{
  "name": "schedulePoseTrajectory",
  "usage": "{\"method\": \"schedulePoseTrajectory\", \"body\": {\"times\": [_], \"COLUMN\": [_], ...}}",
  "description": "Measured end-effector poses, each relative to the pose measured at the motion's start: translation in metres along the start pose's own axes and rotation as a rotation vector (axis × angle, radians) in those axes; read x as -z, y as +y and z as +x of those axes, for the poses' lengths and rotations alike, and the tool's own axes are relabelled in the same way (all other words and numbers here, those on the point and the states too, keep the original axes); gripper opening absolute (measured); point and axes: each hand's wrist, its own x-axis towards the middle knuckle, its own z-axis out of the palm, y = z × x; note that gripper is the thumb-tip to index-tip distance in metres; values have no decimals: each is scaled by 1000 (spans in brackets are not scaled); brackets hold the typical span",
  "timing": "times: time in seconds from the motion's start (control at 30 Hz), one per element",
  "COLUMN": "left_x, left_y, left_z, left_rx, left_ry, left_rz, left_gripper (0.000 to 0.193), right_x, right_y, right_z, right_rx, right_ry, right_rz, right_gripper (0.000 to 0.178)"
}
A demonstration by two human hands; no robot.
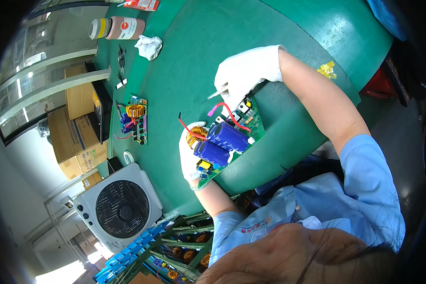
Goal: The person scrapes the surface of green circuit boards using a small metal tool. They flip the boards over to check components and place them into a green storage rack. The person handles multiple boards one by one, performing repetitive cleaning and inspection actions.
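One circuit board [256, 124] between my left hand [188, 156] and my right hand [251, 71]

My left hand, in a white glove, is clamped on the board's left end, its fingers curling around beside the copper-wound coil [195, 135]. The board runs from that grip toward the right, passing nearer to my body than my right hand does. I cannot tell whether its underside rests on the green table [184, 61].

My right hand, also gloved, is above the board's far edge, fingers pinched together on a slim pale tool [217, 92] that points left. Some of my right fingertips reach down to the board's far side; whether they press on it I cannot make out.

Two big blue capacitors [229, 137] lie side by side on the board, just right of my left hand. Red wires rise from the board, one ending in a pink terminal [212, 111] between my hands.

Farther left, well apart from my grip, sits a second board [139, 123] with its own coil. Beyond it lie pliers [121, 57] and a crumpled white cloth [149, 48]. A grey fan [149, 189] stands at the near left.
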Motion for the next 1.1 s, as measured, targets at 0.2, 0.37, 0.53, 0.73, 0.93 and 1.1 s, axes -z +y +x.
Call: {"method": "schedulePoseTrajectory", "body": {"times": [0.2,0.37,0.53,0.73,0.93,1.1], "left_x": [2,7,0,20,24,27], "left_y": [1,-10,-9,-2,1,-1], "left_z": [2,7,19,11,5,2], "left_rx": [-31,-355,-401,-439,-440,-542], "left_ry": [30,182,343,470,403,381], "left_rz": [130,350,241,194,223,318], "left_gripper": [54,65,42,15,20,20], "right_x": [6,-2,-5,-17,-41,-51], "right_y": [-11,-13,0,1,3,-3], "right_z": [6,19,30,35,39,42], "right_rx": [-114,-130,-48,-43,163,200], "right_ry": [370,565,683,751,951,881], "right_rz": [-10,32,149,83,-254,-305], "right_gripper": [46,53,52,34,26,25]}}
